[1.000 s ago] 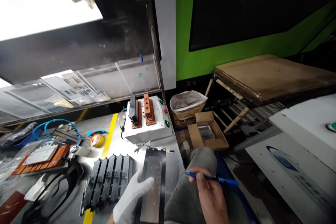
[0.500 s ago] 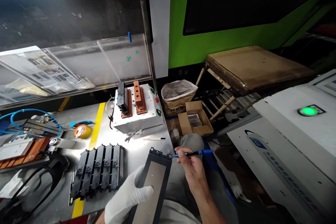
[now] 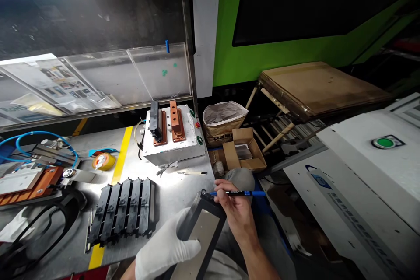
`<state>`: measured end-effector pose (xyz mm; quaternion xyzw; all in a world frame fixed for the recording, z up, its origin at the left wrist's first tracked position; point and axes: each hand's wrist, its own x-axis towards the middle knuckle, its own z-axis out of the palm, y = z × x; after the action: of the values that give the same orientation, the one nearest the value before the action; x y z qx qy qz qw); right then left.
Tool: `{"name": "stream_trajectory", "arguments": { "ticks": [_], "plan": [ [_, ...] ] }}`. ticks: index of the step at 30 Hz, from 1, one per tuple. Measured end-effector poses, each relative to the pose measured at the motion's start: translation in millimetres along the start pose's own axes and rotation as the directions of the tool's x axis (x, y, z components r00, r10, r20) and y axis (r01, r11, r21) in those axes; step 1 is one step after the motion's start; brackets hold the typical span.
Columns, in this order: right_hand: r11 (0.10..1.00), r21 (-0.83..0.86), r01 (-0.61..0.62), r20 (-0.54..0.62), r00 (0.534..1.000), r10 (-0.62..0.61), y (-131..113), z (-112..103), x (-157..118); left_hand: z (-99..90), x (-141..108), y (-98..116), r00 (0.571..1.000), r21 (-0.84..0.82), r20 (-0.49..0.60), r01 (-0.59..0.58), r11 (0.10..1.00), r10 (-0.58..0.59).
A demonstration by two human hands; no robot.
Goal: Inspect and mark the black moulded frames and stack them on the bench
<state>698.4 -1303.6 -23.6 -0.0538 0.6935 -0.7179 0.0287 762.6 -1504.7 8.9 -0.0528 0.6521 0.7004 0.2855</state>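
Observation:
My left hand [image 3: 166, 245], in a white cotton glove, is shut on a black-framed plate [image 3: 205, 236] with a dull metal centre, gripping its lower part. The plate's bottom end runs out of view. My bare right hand [image 3: 233, 212] pinches a blue pen [image 3: 238, 193], whose tip is right at the plate's upper corner. Whether the tip touches cannot be told. To the left on the steel bench [image 3: 183, 197] lies a black ribbed fixture [image 3: 121, 210]. Farther ahead stands a white box [image 3: 173, 153] with copper blocks on top.
Past the bench's right edge are a cardboard box [image 3: 243, 148], a paper sack [image 3: 223, 122] and a wooden stool [image 3: 315, 87]. A white machine with a green button [image 3: 383, 142] stands at right. Blue hose, a tape roll [image 3: 103, 162] and a clear guard [image 3: 131, 74] lie ahead and left.
The plate has tilted, its top end swinging right toward the pen. The pen tip now meets the plate's corner. The view has settled slightly since the earlier downward swing.

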Motion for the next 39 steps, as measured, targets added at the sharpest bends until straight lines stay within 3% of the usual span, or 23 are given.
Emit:
{"name": "stream_trajectory", "arguments": {
  "ticks": [4,8,11,13,16,18,20,27,31,35,39],
  "plan": [
    [1.000,-0.012,-0.015,0.029,0.999,0.015,0,1,1,1.6,-2,0,0.998,0.043,-0.020,0.064,0.997,-0.063],
    [0.999,0.024,-0.035,-0.102,0.994,0.037,5,-1,-3,1.1,-3,5,1.000,-0.005,-0.007,0.022,1.000,-0.022],
    [0.996,0.077,0.039,-0.144,0.989,-0.027,8,-4,-14,-0.3,-2,8,0.985,-0.158,-0.172,0.001,0.987,-0.029],
    [0.994,0.081,0.077,-0.094,0.993,-0.069,8,-6,-24,-1.7,3,9,0.922,-0.353,-0.373,-0.036,0.935,-0.105],
    [0.991,0.021,0.132,0.028,0.991,-0.133,5,-4,-37,-6.1,15,10,0.776,-0.573,-0.600,-0.250,0.780,-0.193],
    [0.979,-0.049,0.198,0.094,0.977,-0.193,1,0,-41,-10.4,24,11,0.709,-0.602,-0.678,-0.384,0.700,-0.195],
    [0.959,-0.113,0.259,0.141,0.960,-0.242,-4,6,-41,-14.2,29,13,0.679,-0.599,-0.710,-0.443,0.667,-0.186],
    [0.913,-0.208,0.351,0.184,0.931,-0.316,-10,14,-31,-15.7,29,21,0.649,-0.620,-0.724,-0.461,0.634,-0.235],
    [0.906,-0.216,0.363,0.199,0.925,-0.323,-9,14,-33,-16.2,28,21,0.658,-0.636,-0.712,-0.454,0.623,-0.247],
    [0.860,-0.170,0.481,0.354,0.844,-0.402,-7,20,-40,-14.1,28,22,0.661,-0.602,-0.729,-0.495,0.627,-0.178],
    [0.797,-0.214,0.565,0.508,0.761,-0.403,-6,29,-45,-9.5,27,25,0.667,-0.591,-0.730,-0.505,0.629,-0.150]
  ]
}}
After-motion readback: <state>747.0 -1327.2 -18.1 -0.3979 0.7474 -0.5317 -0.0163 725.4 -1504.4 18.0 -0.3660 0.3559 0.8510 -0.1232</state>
